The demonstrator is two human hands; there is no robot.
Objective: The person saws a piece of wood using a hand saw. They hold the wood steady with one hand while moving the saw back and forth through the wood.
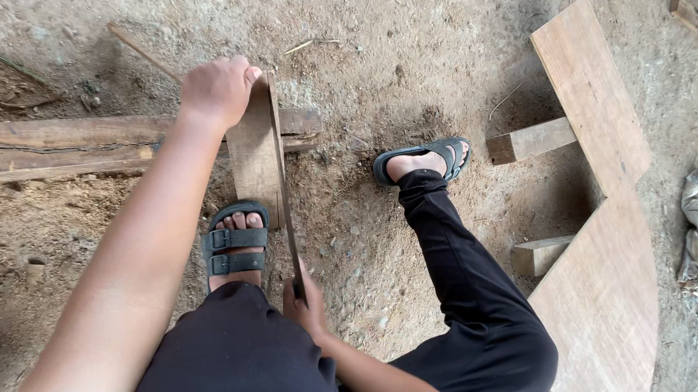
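Gripping long blade (285,208) low centre: right hand (304,302) clenched on handle. Blade running up-frame along right edge of wood slab (255,154). Left hand (217,89) clamping slab top, upper left, steadying upright against log (61,142).

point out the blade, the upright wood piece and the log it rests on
blade (288,208), head view, middle of the long thin edge
upright wood piece (253,154), head view, its flat face
log (53,142), head view, top of the long left stretch
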